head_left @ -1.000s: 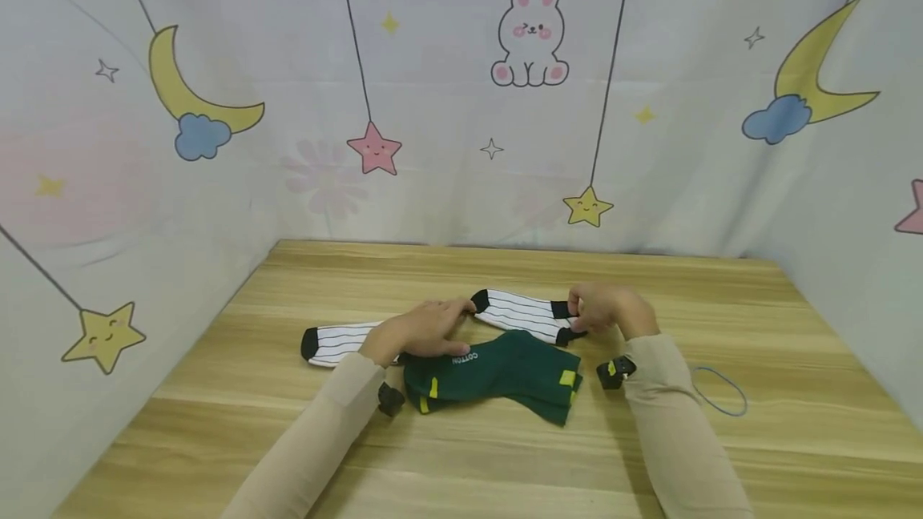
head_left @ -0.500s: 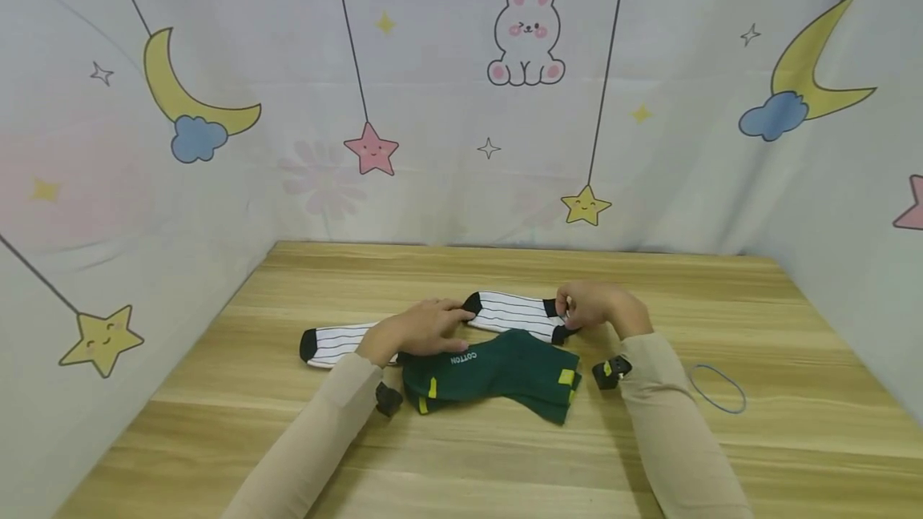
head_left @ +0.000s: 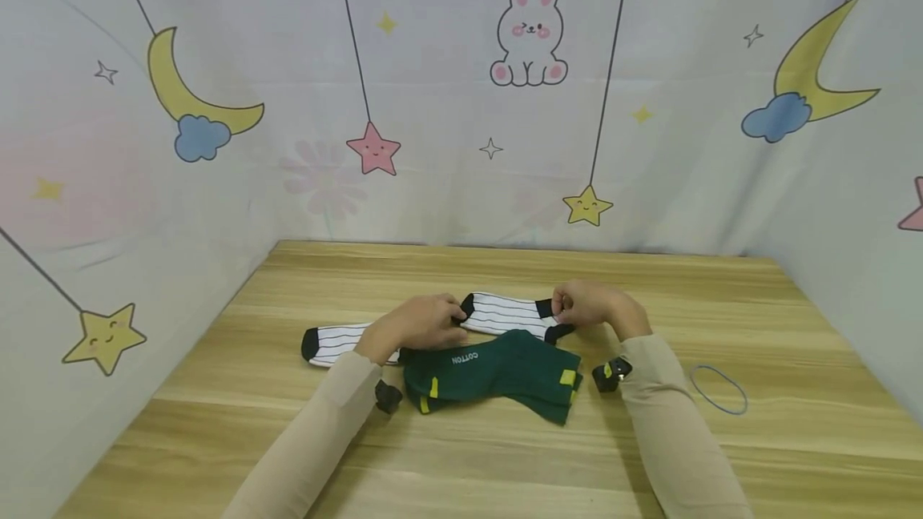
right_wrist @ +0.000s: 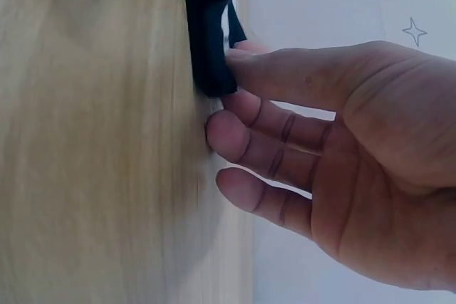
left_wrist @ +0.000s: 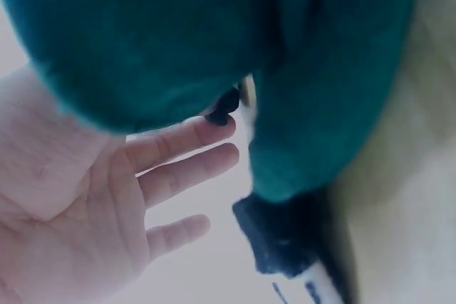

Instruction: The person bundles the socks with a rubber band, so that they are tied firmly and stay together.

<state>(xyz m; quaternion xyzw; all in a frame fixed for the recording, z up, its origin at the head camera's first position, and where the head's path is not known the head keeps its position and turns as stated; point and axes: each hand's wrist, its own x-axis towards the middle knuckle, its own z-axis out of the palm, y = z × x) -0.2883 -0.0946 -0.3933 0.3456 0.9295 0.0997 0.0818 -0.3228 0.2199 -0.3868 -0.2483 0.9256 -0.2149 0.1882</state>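
Observation:
A white sock with thin black stripes point(head_left: 505, 315) and black toe, heel and cuff lies at the back, behind a pair of dark green socks point(head_left: 497, 371) with yellow marks. My right hand point(head_left: 594, 304) pinches the striped sock's cuff end; in the right wrist view, thumb and fingertips meet at the black fabric point(right_wrist: 212, 48). My left hand point(head_left: 425, 322) reaches over the green socks' left end, fingertips touching the black toe. In the left wrist view its fingers point(left_wrist: 189, 172) are fairly straight, and green fabric hides the thumb. A second striped sock point(head_left: 339, 343) lies partly under the left forearm.
A thin blue elastic loop point(head_left: 719, 389) lies right of the right forearm on the wooden table point(head_left: 490, 471). Fabric walls point(head_left: 447, 102) with printed stars, moons and a rabbit stand behind the table and at both sides. A small black camera point(head_left: 611, 373) sits on the right wrist.
The rear striped sock has slid a little to the left, with my right hand moving along at its cuff. My left hand has shifted slightly left; the green socks stay put.

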